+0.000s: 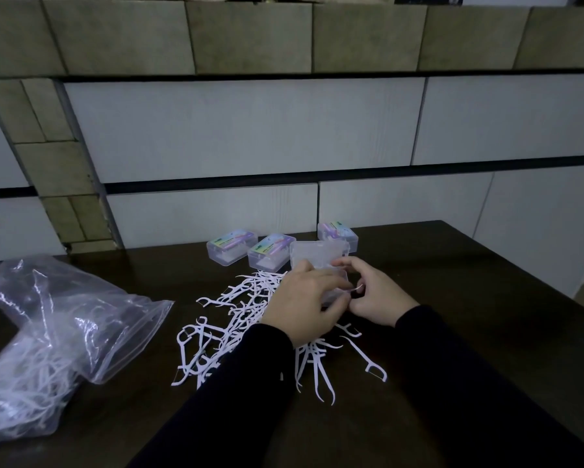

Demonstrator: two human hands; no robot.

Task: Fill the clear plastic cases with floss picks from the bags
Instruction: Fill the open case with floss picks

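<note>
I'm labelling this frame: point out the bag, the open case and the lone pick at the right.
bag [64, 319]: head view, its crumpled middle.
open case [317, 255]: head view, its raised lid.
lone pick [368, 361]: head view, its handle.

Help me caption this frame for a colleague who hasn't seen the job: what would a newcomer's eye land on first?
First, the two hands at the middle: the left hand and right hand work at an open clear case, lid raised. Under them, a white heap of loose floss picks spills across the dark table. At far left lies a crumpled plastic bag holding more picks; three closed labelled cases stand by the wall.
</note>
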